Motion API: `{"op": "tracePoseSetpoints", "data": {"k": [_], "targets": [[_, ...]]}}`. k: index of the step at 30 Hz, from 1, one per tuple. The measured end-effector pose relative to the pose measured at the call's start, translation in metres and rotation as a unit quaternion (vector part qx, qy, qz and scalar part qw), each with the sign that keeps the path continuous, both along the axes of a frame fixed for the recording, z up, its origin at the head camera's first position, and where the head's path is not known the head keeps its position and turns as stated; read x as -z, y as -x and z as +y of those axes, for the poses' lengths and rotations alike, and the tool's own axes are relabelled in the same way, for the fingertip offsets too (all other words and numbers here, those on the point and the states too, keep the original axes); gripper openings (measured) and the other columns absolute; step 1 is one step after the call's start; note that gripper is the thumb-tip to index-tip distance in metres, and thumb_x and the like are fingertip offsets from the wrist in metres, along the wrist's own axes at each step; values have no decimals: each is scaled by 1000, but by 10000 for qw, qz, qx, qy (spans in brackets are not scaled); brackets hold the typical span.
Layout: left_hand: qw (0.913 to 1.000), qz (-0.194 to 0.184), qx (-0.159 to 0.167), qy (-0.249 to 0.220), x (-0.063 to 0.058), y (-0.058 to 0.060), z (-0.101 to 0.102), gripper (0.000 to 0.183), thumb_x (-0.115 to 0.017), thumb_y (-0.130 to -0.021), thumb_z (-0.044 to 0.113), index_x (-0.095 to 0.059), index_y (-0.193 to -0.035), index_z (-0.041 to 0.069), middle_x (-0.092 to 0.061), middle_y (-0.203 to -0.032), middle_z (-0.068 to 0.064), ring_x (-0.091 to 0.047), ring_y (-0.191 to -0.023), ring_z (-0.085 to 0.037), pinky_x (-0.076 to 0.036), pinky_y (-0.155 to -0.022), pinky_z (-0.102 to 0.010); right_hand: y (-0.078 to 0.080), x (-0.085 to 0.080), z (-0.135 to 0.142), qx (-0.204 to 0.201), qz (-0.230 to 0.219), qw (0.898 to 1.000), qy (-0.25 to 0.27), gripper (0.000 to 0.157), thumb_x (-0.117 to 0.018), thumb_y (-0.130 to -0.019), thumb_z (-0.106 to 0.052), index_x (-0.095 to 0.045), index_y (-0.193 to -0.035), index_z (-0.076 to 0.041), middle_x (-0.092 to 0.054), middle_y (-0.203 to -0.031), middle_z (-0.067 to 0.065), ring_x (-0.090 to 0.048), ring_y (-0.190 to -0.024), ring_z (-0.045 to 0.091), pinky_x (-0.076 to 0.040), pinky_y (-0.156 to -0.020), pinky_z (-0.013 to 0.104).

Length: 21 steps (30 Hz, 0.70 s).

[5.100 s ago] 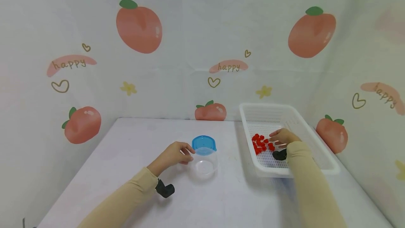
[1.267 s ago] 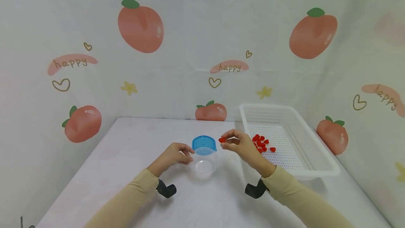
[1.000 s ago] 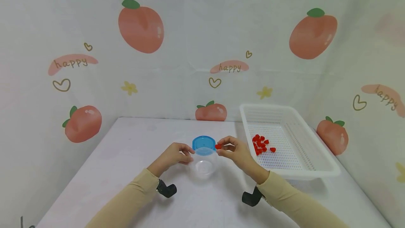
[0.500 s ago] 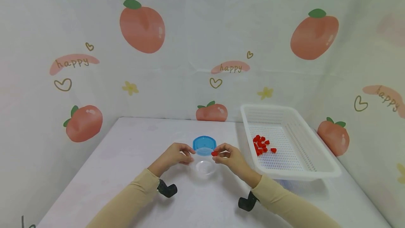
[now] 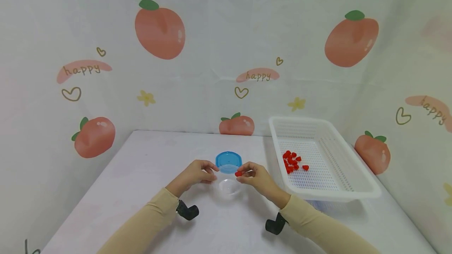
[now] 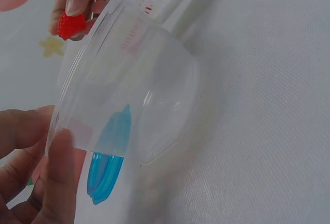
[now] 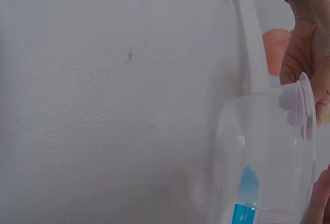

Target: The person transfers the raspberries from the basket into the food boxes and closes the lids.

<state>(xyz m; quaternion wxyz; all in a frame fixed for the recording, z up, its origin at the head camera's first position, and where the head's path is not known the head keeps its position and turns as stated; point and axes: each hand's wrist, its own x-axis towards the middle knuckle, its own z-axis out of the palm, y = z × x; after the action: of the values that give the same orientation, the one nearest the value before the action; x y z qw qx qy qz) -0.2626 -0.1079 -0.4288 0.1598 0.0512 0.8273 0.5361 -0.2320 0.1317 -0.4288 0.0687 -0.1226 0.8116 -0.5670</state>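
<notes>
At the centre of the head view, the left hand [image 5: 195,173] pinches the clear tub [image 6: 167,87] by its rim, seemingly to steady it. The right hand [image 5: 260,178] holds a red berry [image 6: 71,25] by the fingertips just above the rim, likely because it is small. The blue lid [image 5: 228,157] lies just beyond, off the tub; more berries [image 5: 290,161] lie in the basket [image 5: 332,196] at right, seemingly handy for the right hand.

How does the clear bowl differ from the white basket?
The bowl is round and see-through; the basket is rectangular, white and perforated. The bowl is much smaller than the basket. The left hand holds the bowl's rim, while no hand holds the basket. Both are open-topped.
</notes>
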Motion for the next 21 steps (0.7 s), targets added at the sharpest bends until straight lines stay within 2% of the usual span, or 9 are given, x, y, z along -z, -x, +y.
{"op": "tracePoseSetpoints", "data": {"k": [6,13,17,21], "targets": [[9994,-249,-80,-221,1,1,1,25,-73,-83,2,-68,-107,3,-59,-87,-9,-62,-71,-16,-60,-71,-31,-10,-17,-4,-107,42,9999,-60,22,-68,-88,-3,-61,-107,5,-67,-105,21,-61,-85,18,-57,-76,24],[9987,-310,-83,-391,4,2,-1,26,-73,-83,1,-67,-108,2,-59,-86,-8,-62,-71,-15,-60,-68,-29,-24,-37,-8,-114,42,9999,-67,21,-67,-88,-3,-61,-106,6,-67,-104,22,-60,-85,18,-56,-76,21],[9984,-327,-90,-444,4,2,-2,27,-74,-82,1,-68,-108,2,-58,-85,-8,-62,-71,-15,-60,-68,-28,-24,-38,-9,-84,42,9999,-81,21,-68,-88,-2,-61,-106,6,-67,-103,21,-60,-85,18,-57,-76,23],[9983,-321,-98,-478,4,2,-2,27,-74,-82,2,-68,-108,1,-58,-85,-8,-62,-71,-16,-60,-68,-28,-15,-26,-7,-72,25,9999,-99,22,-68,-87,-2,-61,-107,6,-67,-104,21,-61,-85,19,-58,-77,26]]}}
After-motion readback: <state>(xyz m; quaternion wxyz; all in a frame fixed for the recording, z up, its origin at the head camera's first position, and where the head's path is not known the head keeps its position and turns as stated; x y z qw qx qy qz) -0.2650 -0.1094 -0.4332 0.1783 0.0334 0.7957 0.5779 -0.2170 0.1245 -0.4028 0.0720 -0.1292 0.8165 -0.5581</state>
